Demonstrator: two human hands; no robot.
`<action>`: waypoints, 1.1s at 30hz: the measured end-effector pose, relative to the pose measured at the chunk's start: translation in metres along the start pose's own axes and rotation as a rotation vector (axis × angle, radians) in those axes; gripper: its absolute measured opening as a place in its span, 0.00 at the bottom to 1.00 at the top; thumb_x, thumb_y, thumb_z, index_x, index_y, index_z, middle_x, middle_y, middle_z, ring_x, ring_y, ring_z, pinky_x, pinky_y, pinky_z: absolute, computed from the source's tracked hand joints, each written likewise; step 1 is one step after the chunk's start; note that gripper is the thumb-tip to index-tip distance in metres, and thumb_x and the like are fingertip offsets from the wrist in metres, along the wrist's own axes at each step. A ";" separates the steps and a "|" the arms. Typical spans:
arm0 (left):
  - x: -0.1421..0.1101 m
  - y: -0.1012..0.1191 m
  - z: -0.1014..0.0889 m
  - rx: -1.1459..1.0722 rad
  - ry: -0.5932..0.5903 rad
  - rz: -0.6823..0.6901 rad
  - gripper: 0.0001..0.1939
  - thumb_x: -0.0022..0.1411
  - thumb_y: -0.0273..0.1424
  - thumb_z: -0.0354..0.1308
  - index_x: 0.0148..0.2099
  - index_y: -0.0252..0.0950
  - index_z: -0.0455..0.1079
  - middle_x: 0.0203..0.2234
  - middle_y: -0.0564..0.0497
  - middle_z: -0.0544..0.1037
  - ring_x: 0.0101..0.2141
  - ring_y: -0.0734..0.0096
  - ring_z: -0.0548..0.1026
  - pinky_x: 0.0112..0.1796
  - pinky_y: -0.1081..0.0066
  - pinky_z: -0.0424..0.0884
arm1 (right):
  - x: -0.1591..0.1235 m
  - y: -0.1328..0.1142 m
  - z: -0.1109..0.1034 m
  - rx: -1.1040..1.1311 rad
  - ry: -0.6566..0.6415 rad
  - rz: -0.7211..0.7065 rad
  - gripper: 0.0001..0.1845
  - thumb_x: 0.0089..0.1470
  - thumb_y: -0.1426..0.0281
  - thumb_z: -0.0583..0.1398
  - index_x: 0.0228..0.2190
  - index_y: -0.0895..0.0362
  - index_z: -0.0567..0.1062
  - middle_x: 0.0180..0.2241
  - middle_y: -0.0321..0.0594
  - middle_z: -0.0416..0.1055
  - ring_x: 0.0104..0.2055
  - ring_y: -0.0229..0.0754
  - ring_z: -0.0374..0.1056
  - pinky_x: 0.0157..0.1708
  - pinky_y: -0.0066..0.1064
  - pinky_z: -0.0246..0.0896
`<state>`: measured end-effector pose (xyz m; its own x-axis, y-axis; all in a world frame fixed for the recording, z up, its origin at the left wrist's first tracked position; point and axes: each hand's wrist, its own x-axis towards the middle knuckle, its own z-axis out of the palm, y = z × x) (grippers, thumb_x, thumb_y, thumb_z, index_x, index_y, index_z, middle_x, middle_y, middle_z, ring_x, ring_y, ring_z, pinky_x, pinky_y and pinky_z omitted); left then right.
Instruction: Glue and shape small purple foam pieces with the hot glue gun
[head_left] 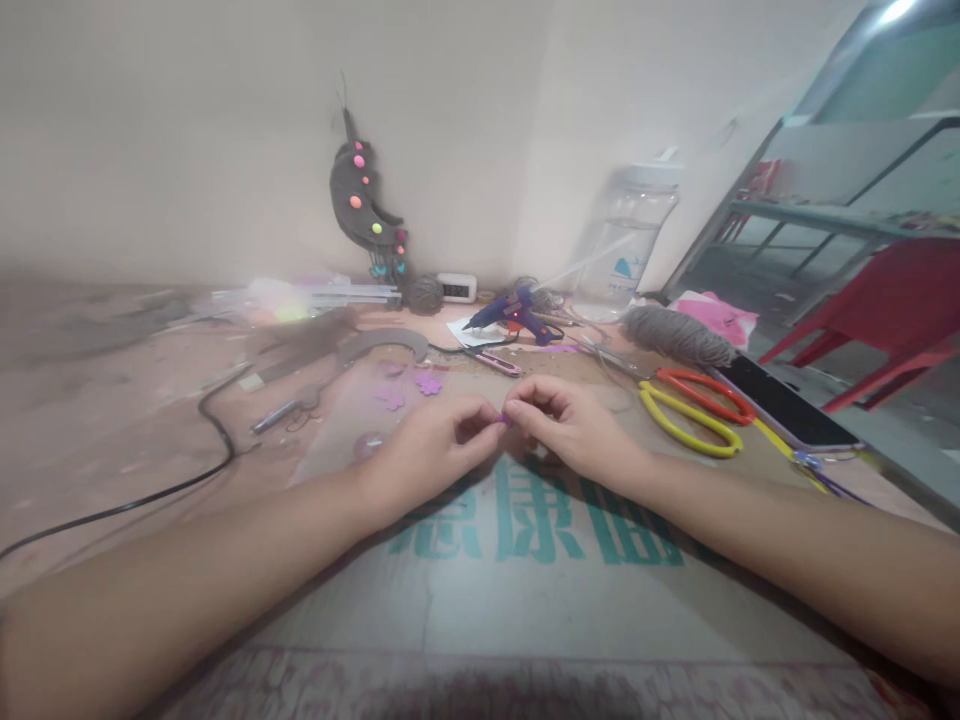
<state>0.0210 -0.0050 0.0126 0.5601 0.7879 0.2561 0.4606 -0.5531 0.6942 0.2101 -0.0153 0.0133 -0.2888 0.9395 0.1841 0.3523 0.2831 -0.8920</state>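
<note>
Over the middle of the board, my left hand [442,440] and my right hand [574,428] meet at their fingertips. Both pinch a small purple piece [505,419], mostly covered by the fingers, so its shape cannot be made out. Just beyond my left hand lie purple flower-shaped cutouts [428,383]. A pink utility knife [498,363] rests past the fingertips, and behind it a blue glue gun [511,310] with a small red light stands on the table. To the right of my right hand are scissors [699,379] with red and yellow handles.
Grey yarn [679,335] and a phone [787,403] lie at the right, near a water bottle [626,245]. A dark crescent ornament [358,195] hangs on the wall above glue sticks [345,293]. A black cord [217,430] crosses the left side. Beneath my arms is a board [480,610] with green characters.
</note>
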 end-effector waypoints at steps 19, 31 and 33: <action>0.002 0.000 -0.002 -0.116 0.013 -0.099 0.13 0.64 0.36 0.52 0.32 0.35 0.72 0.26 0.53 0.77 0.29 0.71 0.73 0.33 0.72 0.67 | 0.002 0.005 0.000 0.119 0.003 0.043 0.10 0.57 0.63 0.58 0.28 0.56 0.70 0.18 0.28 0.62 0.17 0.30 0.53 0.19 0.25 0.49; 0.002 -0.002 -0.002 -0.151 0.052 -0.096 0.12 0.64 0.35 0.53 0.32 0.34 0.72 0.25 0.54 0.75 0.28 0.72 0.72 0.33 0.72 0.66 | 0.004 0.005 0.001 0.131 -0.001 0.093 0.12 0.52 0.60 0.61 0.31 0.57 0.72 0.18 0.29 0.64 0.18 0.32 0.57 0.19 0.25 0.52; 0.003 -0.002 -0.002 -0.154 0.046 -0.098 0.12 0.64 0.35 0.54 0.32 0.34 0.72 0.25 0.54 0.75 0.29 0.72 0.72 0.33 0.72 0.66 | 0.004 0.005 0.001 0.111 0.010 0.088 0.12 0.53 0.60 0.61 0.30 0.57 0.72 0.18 0.29 0.65 0.18 0.31 0.57 0.19 0.26 0.52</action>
<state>0.0203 -0.0011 0.0133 0.4839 0.8496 0.2100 0.3983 -0.4275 0.8115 0.2094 -0.0099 0.0090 -0.2524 0.9617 0.1067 0.2753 0.1771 -0.9449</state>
